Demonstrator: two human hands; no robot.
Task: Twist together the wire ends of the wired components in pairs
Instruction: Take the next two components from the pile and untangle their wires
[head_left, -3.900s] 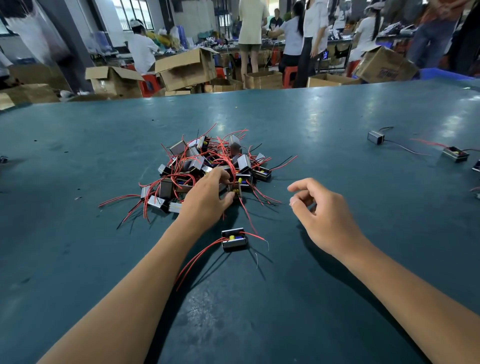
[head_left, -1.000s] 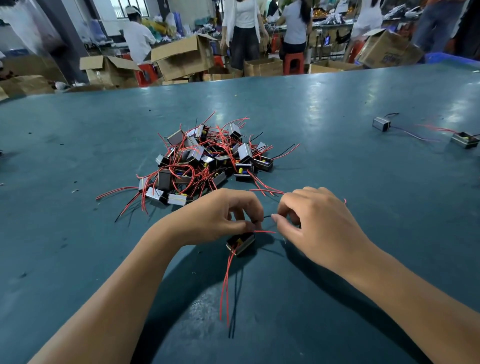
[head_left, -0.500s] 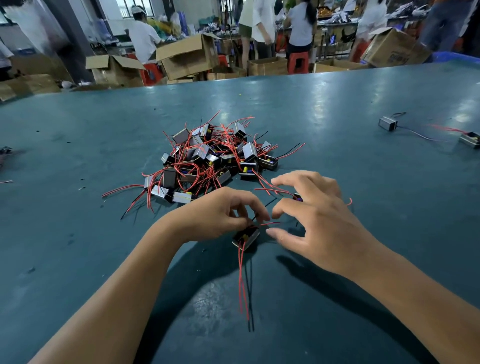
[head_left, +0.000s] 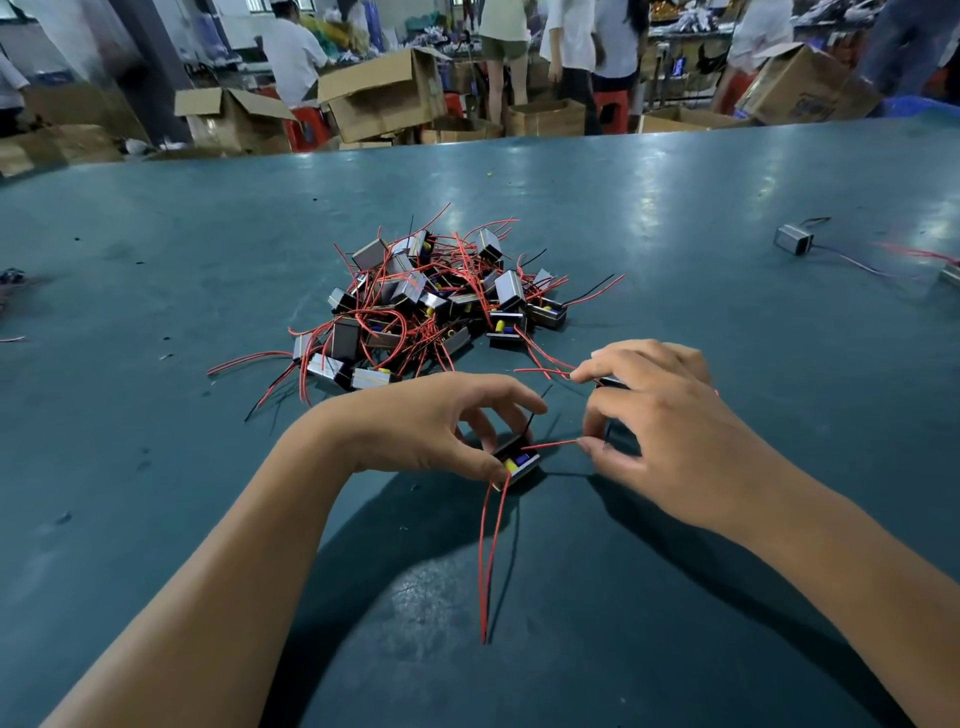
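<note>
Left hand (head_left: 431, 423) was gripping a small component (head_left: 515, 461) just in front of the pile (head_left: 431, 306) on the green table (head_left: 156, 467), two red wires (head_left: 488, 551) trailing toward the camera. Right hand (head_left: 670, 431) pinched a red lead (head_left: 550, 445) off that component, with another part tucked under its fingers, mostly hidden.

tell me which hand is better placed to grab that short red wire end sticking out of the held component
Right hand: its thumb tip already meets the red wire end, while the left hand grips the component.
</note>
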